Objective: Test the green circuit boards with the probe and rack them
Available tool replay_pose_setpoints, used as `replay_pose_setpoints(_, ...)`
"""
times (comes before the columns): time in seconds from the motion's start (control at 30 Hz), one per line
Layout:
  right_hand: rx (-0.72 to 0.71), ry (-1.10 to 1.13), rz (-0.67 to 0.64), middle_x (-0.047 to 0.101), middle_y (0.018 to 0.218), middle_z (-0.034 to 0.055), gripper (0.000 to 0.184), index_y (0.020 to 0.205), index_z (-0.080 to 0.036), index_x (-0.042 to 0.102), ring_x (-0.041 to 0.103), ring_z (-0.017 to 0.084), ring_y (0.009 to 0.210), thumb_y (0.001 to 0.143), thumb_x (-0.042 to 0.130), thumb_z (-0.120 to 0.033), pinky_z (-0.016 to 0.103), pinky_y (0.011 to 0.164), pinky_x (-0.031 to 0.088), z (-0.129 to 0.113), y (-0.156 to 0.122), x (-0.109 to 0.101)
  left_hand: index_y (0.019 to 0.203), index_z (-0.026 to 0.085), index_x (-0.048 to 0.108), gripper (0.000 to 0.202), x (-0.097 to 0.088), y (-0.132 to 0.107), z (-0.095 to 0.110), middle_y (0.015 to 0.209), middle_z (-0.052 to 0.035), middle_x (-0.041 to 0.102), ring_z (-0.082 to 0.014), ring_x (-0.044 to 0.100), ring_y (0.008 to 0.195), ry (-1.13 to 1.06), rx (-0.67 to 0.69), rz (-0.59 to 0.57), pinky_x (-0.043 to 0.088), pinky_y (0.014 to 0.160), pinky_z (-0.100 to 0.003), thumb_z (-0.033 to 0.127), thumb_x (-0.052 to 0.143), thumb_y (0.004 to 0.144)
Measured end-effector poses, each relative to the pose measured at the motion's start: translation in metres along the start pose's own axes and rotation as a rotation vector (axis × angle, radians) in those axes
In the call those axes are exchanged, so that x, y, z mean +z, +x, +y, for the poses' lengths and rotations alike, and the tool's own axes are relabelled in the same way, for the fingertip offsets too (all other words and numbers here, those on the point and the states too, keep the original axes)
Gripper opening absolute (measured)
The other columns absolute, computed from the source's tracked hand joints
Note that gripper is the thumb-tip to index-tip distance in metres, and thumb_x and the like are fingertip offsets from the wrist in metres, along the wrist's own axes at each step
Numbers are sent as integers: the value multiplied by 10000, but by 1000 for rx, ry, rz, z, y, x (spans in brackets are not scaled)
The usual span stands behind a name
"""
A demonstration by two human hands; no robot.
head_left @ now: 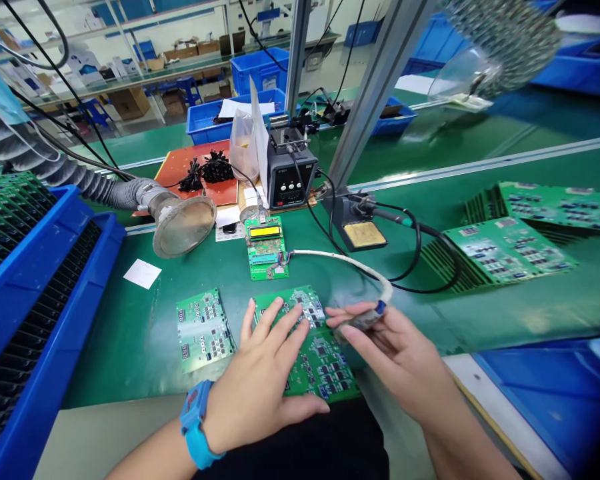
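My left hand (270,363) lies with its fingers spread over a green circuit board panel (325,363) at the table's front edge. A blue band circles that wrist. In my right hand (390,347) is a grey probe (363,321) on a white sleeved cable, its tip close to the panel's right side; whether it touches is hidden by the fingers. The cable (345,257) runs back to a green programmer board (267,247) with a lit yellow display. Left of my left hand lies another circuit board panel (204,330) with two small digit displays.
Blue bins (55,327) of boards stand at the left, near a fume hose nozzle (185,223). Behind the programmer are a soldering station (293,177) and an iron stand (363,230). Stacked boards (510,250) rest at the right. A metal post (375,100) rises behind.
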State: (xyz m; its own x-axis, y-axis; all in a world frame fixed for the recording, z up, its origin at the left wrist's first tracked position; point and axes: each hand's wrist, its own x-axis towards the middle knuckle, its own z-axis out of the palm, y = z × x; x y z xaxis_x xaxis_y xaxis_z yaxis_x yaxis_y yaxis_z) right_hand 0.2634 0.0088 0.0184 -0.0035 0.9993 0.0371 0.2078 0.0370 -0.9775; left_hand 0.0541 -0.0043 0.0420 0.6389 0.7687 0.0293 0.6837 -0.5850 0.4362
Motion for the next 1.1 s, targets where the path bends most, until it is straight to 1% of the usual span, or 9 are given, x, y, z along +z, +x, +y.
replay_pose_setpoints(0.1,-6,-65,-17,724,981,97,264,998,-227,575,696,239,949,848,618,-440,351,842,577,5,-7,0,1473,177,203,953,1,0,0,1528,-138,284,-365,153,1428,16,5,12,130,1115,-667,506,743,760)
replay_pose_setpoints(0.2,-21,-112,-33,718,1011,96,237,1013,-226,571,691,235,960,868,595,-413,359,859,567,7,-9,1,1475,182,186,959,1,0,0,1529,-135,283,-361,145,1430,21,8,15,132,1114,-667,499,744,763)
replay_pose_setpoints(0.33,-20,-148,-47,708,1040,99,217,1009,-222,573,682,236,982,879,578,-396,352,855,566,6,-9,1,1470,175,196,947,1,0,0,1533,-130,273,-355,137,1433,35,2,8,131,1115,-665,498,742,766)
replay_pose_setpoints(0.47,-34,-140,-35,707,1025,98,200,997,-219,572,685,235,978,882,571,-383,353,867,561,6,-10,0,1466,179,213,940,2,-1,0,1533,-125,276,-351,131,1435,38,-3,8,122,1124,-653,502,744,762)
replay_pose_setpoints(0.63,-76,-214,-42,711,1032,71,179,1029,-238,568,683,215,977,885,566,-344,332,856,559,8,-12,1,1468,187,210,939,1,-1,1,1530,-126,283,-353,144,1432,33,-5,19,127,1124,-651,499,746,762)
replay_pose_setpoints(0.83,-180,-333,5,721,1026,48,128,978,-244,591,690,206,952,862,578,-296,310,842,553,9,-13,4,1448,163,258,921,1,0,1,1528,-127,286,-356,157,1429,45,-10,4,149,1118,-657,512,749,752)
replay_pose_setpoints(1.0,-213,-341,99,731,974,46,54,889,-237,598,707,196,878,848,578,-264,282,785,557,11,-13,11,1441,150,288,917,1,1,1,1531,-120,280,-356,160,1428,60,-16,-10,152,1118,-657,533,745,745)
replay_pose_setpoints(1.1,-229,-331,97,729,965,41,32,871,-241,592,703,193,887,850,581,-262,281,798,549,11,-13,11,1438,138,304,914,0,1,2,1534,-118,268,-360,165,1426,77,-23,-27,161,1110,-666,547,738,745)
